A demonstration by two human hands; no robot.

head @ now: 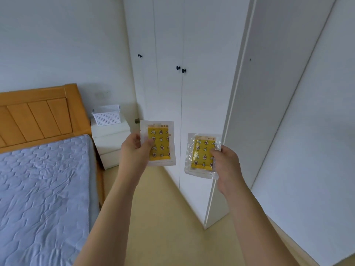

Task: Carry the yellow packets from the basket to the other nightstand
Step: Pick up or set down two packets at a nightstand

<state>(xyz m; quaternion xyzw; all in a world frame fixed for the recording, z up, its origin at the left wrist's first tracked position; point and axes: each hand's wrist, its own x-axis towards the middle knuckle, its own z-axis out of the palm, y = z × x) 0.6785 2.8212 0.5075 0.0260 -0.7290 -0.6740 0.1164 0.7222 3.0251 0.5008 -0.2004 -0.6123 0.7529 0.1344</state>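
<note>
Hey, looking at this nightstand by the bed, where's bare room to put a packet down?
The white nightstand has a bare strip on its top in front of the white basket, toward the drawers. The back of the top is crowded by that basket. The mattress beside it is also bare. Each hand holds a packet.

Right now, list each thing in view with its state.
Left hand: holding a yellow packet, upright.
Right hand: holding the other packet, upright.
Basket: standing on the nightstand, contents hidden.
Nightstand: drawers closed.
Wardrobe doors: closed.
Bed: bare mattress.
</note>
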